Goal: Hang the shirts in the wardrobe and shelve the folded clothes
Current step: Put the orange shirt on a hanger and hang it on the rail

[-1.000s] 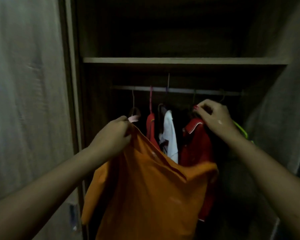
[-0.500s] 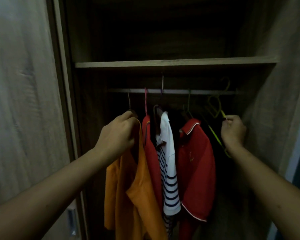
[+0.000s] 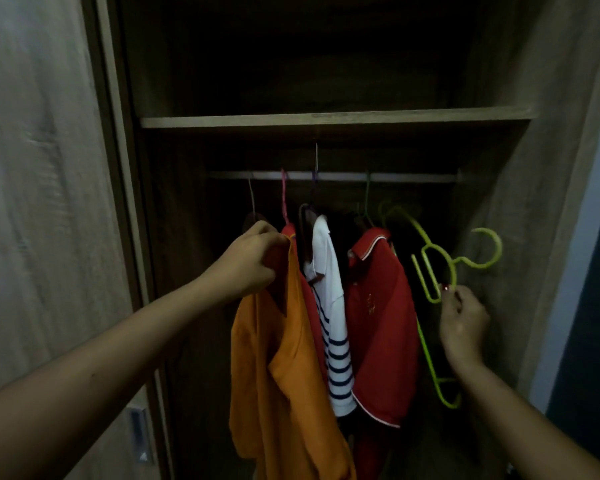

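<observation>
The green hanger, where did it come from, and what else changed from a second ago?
The right hand left the red polo's collar, moved right and took the green hanger off the rail, its hook now free. The orange shirt, spread wide before, now hangs narrow at the left. The left hand still grips its top; the other shirts stayed.
</observation>
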The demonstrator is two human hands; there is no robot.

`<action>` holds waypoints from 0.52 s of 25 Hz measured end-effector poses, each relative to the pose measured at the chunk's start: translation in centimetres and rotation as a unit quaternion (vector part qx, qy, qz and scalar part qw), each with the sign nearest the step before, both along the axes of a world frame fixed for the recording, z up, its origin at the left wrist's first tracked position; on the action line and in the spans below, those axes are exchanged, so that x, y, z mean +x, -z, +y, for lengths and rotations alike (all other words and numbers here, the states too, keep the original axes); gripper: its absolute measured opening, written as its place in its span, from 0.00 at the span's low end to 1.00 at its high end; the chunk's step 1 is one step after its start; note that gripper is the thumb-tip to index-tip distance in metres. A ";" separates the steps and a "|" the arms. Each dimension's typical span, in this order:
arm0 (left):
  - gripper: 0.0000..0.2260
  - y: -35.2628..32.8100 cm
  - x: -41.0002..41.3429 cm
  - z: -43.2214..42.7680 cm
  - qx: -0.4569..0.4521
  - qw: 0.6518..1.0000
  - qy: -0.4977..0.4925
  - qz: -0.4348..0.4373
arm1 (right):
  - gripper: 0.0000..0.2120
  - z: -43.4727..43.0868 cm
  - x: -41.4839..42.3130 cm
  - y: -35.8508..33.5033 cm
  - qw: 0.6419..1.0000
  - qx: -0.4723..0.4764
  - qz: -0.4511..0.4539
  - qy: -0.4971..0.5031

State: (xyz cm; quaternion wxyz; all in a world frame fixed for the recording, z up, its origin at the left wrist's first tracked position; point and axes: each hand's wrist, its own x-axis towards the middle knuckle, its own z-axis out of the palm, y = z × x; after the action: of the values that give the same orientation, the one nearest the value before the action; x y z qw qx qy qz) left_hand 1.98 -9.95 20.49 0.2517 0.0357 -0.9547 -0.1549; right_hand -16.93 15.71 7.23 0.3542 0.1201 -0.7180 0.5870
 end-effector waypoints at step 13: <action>0.31 0.7 0.6 1.8 0.247 0.952 0.075 -0.167 | 0.11 -5.5 15.3 -3.2 0.933 -0.218 0.022 -0.284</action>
State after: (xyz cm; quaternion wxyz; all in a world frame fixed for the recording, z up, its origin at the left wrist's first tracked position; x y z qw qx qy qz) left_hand 2.58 -8.15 19.80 0.0596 0.0506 -0.9149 -0.3960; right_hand -1.66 10.25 10.39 0.2061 0.2516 -0.5003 0.8024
